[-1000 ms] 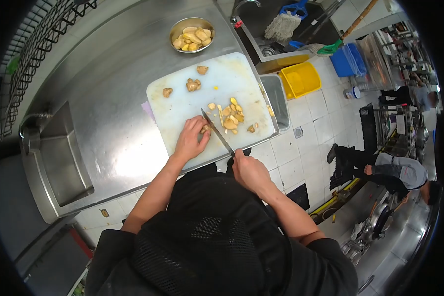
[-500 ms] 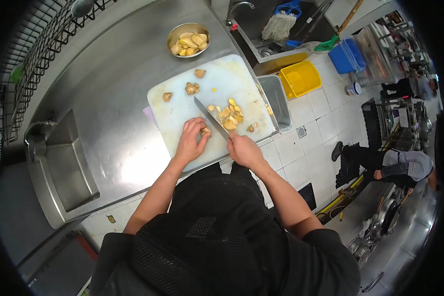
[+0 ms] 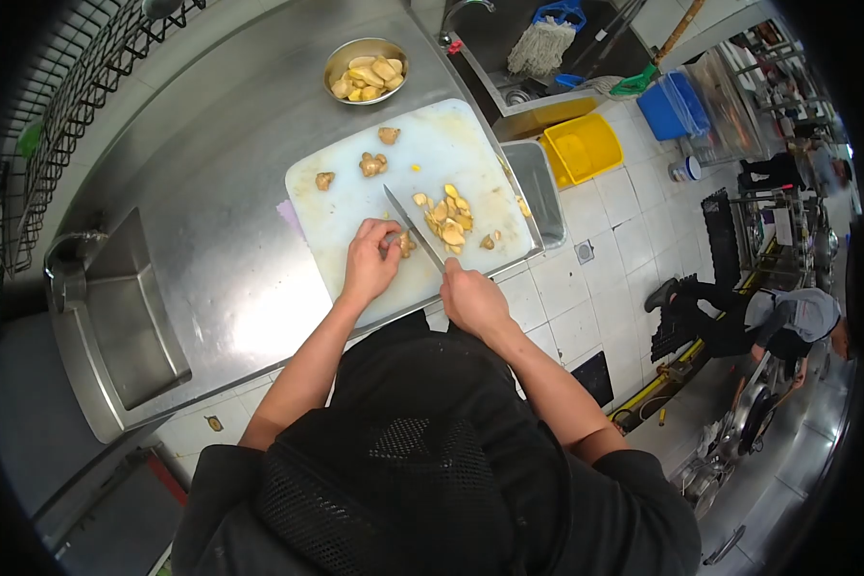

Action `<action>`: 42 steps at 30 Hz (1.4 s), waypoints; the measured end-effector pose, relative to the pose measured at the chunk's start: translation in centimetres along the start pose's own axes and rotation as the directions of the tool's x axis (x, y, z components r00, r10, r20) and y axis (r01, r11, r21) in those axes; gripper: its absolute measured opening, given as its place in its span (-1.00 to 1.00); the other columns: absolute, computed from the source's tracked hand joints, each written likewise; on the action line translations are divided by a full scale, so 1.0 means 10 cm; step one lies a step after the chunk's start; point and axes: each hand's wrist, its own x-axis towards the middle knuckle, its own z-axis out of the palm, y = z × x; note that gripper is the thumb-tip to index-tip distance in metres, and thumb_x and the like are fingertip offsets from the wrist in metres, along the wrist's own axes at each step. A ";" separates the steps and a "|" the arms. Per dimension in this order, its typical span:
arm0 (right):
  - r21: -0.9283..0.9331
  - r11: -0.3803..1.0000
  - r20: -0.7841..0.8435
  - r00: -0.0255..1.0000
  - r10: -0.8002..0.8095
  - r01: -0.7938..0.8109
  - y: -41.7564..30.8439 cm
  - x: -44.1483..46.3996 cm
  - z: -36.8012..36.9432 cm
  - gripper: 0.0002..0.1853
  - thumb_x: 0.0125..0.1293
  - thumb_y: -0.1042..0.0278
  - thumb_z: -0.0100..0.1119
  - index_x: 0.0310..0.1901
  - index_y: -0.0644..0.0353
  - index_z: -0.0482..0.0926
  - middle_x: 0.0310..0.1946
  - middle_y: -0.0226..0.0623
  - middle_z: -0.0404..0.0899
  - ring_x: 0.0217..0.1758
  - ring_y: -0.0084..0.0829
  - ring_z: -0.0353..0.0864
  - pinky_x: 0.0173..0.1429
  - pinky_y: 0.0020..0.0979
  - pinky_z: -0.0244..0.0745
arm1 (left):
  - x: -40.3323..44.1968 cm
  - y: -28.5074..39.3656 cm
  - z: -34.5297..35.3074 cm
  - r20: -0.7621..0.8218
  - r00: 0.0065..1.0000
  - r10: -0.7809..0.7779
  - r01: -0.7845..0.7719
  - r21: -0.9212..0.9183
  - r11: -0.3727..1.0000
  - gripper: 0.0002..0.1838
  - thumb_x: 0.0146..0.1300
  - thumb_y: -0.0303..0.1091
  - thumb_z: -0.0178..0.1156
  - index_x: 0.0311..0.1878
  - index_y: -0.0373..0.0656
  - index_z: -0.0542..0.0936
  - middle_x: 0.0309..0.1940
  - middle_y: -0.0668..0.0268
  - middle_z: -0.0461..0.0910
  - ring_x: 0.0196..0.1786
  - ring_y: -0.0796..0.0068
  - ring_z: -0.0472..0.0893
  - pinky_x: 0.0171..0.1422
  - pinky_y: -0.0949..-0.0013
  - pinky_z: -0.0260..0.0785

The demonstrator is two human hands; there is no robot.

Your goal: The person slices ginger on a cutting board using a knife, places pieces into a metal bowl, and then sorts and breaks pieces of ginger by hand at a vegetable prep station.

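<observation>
My right hand (image 3: 473, 300) is closed round the handle of a kitchen knife (image 3: 413, 226), its blade slanting over the white cutting board (image 3: 341, 216). Against the blade's left side sits a knob of ginger (image 3: 407, 244), gripped by the curled fingers of my left hand (image 3: 371, 261). To the right of the blade lies a heap of ginger peelings and cut bits (image 3: 449, 221). Unpeeled ginger pieces (image 3: 372, 164) rest farther up the board. Beyond the board stands a metal bowl (image 3: 366, 100) with peeled ginger in it.
The steel counter (image 3: 221, 173) carries a small sink (image 3: 134, 336) at left. Beyond the board's right edge are a grey bin (image 3: 536, 192), a yellow bucket (image 3: 586, 152) and a blue bin (image 3: 675, 106). Two other people are at far right, one beside the pans (image 3: 758, 413).
My left hand's fingers have curled in more, and the ginger shows more beside the blade. The knife has shifted slightly. At far right, the nearer person's arms have moved toward the pans.
</observation>
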 end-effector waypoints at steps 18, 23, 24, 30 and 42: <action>0.074 0.997 0.084 0.996 0.023 -0.029 -0.14 -0.34 -0.15 -0.83 0.42 0.44 0.03 -0.20 0.43 0.39 -0.49 0.31 0.61 -0.34 0.32 0.66 -0.17 0.20 0.54 | 0.01 -0.25 0.03 0.177 0.957 -0.230 0.265 -0.212 0.941 -0.79 0.24 -0.53 0.30 -0.05 -0.29 0.62 -0.28 0.33 0.59 -0.37 0.61 0.50 -0.25 0.48 0.47; 0.022 0.999 0.138 0.990 0.043 -0.046 -0.22 -0.21 -0.06 -0.83 0.41 0.46 0.01 -0.18 0.45 0.40 -0.43 0.30 0.64 -0.27 0.26 0.70 -0.13 0.16 0.59 | -0.01 -0.20 0.04 0.160 0.957 -0.240 0.270 -0.203 0.941 -0.78 0.25 -0.53 0.29 -0.04 -0.28 0.62 -0.27 0.32 0.60 -0.39 0.60 0.50 -0.26 0.48 0.47; 0.001 0.999 0.096 0.995 0.033 -0.034 -0.17 -0.06 0.07 -0.83 0.41 0.45 0.00 -0.16 0.45 0.41 -0.42 0.30 0.64 -0.26 0.27 0.70 -0.13 0.17 0.59 | -0.02 -0.19 0.03 0.161 0.957 -0.240 0.271 -0.210 0.939 -0.78 0.25 -0.53 0.29 -0.03 -0.28 0.61 -0.26 0.32 0.60 -0.39 0.60 0.50 -0.27 0.48 0.46; 0.045 0.998 -0.016 0.999 -0.047 0.047 -0.02 0.41 0.15 -0.83 0.41 0.44 -0.04 -0.11 0.40 0.43 -0.38 0.31 0.66 -0.24 0.28 0.70 -0.14 0.19 0.57 | -0.04 -0.05 0.03 0.045 0.989 -0.141 0.148 -0.230 0.962 -0.84 0.28 -0.54 0.27 -0.08 -0.27 0.62 -0.13 0.29 0.60 -0.42 0.61 0.50 -0.30 0.48 0.44; -0.050 0.999 0.085 0.996 0.004 0.001 -0.08 -0.27 -0.12 -0.85 0.44 0.43 -0.04 -0.15 0.38 0.39 -0.49 0.23 0.64 -0.35 0.26 0.68 -0.22 0.19 0.55 | -0.13 -0.17 0.06 0.083 0.985 -0.150 0.162 -0.175 0.971 -0.92 0.28 -0.51 0.35 -0.20 -0.25 0.64 -0.18 0.32 0.54 -0.36 0.62 0.51 -0.24 0.50 0.41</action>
